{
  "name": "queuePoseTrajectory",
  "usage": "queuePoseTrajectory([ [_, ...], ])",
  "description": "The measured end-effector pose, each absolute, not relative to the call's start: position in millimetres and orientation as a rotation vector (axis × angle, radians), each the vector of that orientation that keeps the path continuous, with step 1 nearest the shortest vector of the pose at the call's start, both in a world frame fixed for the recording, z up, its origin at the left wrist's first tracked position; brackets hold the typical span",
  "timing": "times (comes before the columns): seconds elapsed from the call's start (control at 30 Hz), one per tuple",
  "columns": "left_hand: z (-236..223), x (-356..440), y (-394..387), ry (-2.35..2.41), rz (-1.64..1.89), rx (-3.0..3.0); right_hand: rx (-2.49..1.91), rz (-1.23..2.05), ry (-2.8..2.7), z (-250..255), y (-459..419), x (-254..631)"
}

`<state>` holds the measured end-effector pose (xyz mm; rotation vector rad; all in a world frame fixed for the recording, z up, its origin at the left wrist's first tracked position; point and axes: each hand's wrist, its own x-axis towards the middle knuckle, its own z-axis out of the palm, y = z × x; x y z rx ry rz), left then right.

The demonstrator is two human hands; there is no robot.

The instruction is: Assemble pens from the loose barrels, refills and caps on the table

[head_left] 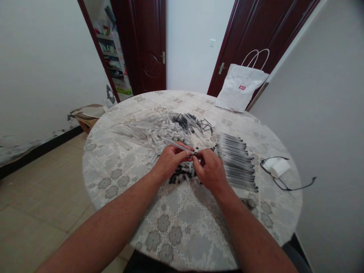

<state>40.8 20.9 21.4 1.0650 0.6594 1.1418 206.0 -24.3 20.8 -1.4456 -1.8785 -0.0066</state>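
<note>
My left hand (172,159) clamped on a slim tube (176,145), my right hand (211,167) pinching its end, loose tubes (139,131) across the patterned desk (199,231).

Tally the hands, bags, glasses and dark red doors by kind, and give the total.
Hands (left, right): 2
Bag: 1
Glasses: 1 pair
Doors: 2
Total: 6, taking the pair as one. The tubes overlap too much to count.

Small red label (242,87) on white bag (238,84), white txt too tiny, i.e. illegible
</note>
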Motion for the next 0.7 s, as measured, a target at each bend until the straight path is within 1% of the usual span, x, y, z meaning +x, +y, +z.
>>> queuePoseTrajectory([
  [0.23, 19.6, 40.1, 22.0, 0.682, 1.142, 1.102, -1.453, -0.067, -1.932, 25.3, -25.7, 207.4],
  [0.7, 22.2, 39.0, 22.1, 0.607, 1.111, 0.954, -1.336, 0.023, -1.899, 27.1, -25.6, 208.6],
])
